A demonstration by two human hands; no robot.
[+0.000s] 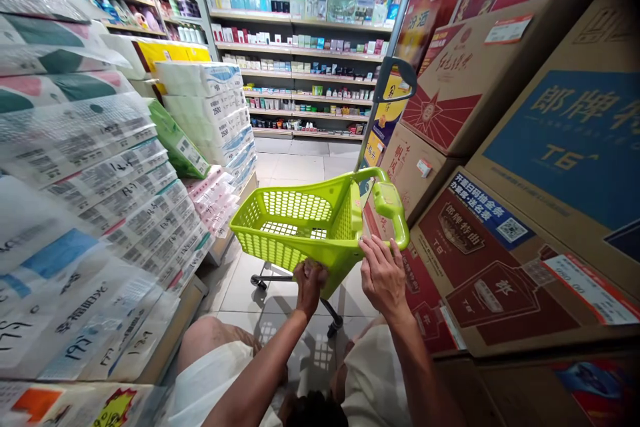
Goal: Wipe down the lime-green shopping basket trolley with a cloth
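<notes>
A lime-green shopping cart (293,243) with a perforated plastic basket stands before me, its handle (395,207) on the right side. My left hand (311,280) is closed in a fist against the basket's near lower side; whatever its curled fingers hold, if anything, is hidden. Over the near rim beside the handle's base, my right hand (383,273) grips the cart with its fingers bent on the edge. The inside of the basket that shows is bare. Below it, dark caster wheels (335,327) rest on the tiles.
Wrapped tissue packs (110,167) are stacked high on the left. Printed cartons (500,267) form a wall close on the right, beside a metal pole (385,67). Shelves of small boxes (305,67) stand at the back, across the tiled floor (295,160).
</notes>
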